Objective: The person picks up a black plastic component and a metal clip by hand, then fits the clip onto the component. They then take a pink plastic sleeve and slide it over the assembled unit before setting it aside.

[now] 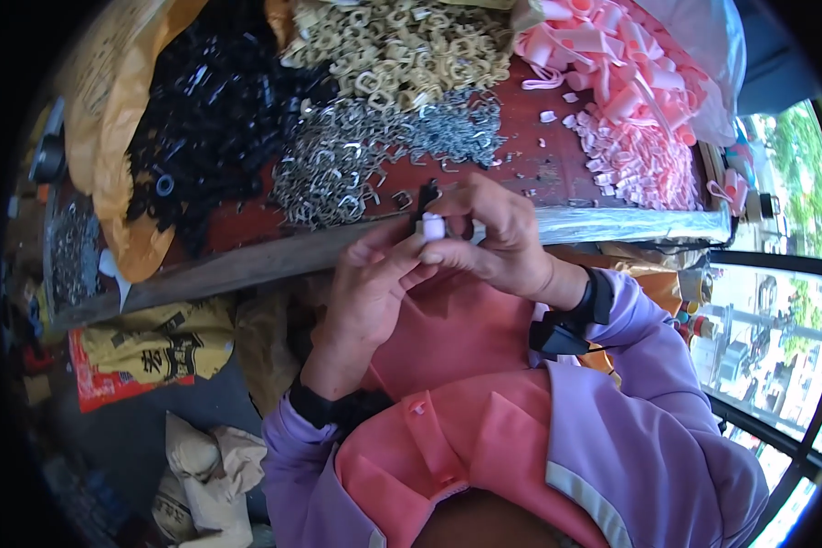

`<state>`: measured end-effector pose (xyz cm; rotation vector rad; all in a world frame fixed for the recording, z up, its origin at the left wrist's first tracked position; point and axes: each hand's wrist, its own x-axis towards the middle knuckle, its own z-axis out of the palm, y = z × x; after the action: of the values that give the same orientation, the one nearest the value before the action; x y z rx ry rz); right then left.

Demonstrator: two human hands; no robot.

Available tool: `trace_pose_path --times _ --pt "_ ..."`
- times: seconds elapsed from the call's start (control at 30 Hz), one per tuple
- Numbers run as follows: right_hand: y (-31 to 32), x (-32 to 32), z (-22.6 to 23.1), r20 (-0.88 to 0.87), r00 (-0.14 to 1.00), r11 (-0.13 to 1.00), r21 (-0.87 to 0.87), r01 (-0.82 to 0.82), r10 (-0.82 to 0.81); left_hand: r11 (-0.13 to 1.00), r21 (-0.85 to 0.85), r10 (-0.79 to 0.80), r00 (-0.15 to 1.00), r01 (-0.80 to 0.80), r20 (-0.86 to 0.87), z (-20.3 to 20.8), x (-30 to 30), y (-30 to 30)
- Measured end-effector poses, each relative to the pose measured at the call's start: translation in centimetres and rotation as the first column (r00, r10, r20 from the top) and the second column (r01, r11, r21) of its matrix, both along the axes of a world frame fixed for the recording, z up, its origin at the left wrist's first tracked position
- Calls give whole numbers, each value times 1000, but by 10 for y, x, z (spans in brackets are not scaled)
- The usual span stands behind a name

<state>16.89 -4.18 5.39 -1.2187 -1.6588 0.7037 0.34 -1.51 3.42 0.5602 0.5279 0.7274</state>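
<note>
In front of my chest, just off the table's near edge, both hands meet around a small pale pink plastic piece (432,226). A slim black plastic part (426,195) sticks up right behind it; whether the two are joined I cannot tell. My right hand (502,239) pinches the pink piece between thumb and bent index finger. The fingers of my left hand (373,285) are closed at the left side of the same pieces, and their tips are partly hidden. Just beyond the hands lies a heap of small bent metal clips (324,169).
Heaps cover the red tabletop (543,173): black plastic parts (215,100) at left, beige ring-shaped pieces (402,46) at the back, pink tubes (612,46) and small pink pieces (644,160) at right. A wooden edge (247,256) runs along the front. Paper sacks (215,466) lie lower left.
</note>
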Motion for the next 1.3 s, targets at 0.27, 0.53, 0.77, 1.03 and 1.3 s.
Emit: trace_pose_path --times 0.27,0.53,0.77,1.03,1.3 --pt "1 16 -12 273 962 892 433 -131 9 973 110 -184 970 203 -158 5 6 -3" --pt "10 100 2 548 664 853 425 303 -509 958 215 -133 961 188 -243 -3 6 11" --pt "36 211 -17 755 -36 520 483 705 -654 952 254 -115 969 170 -217 -7 16 9" --pt "28 223 -14 457 337 529 401 748 -823 982 172 -39 970 82 -240 -5 4 7" --pt "13 159 46 98 895 892 179 414 -435 999 42 -11 990 17 -138 2 -3 15"
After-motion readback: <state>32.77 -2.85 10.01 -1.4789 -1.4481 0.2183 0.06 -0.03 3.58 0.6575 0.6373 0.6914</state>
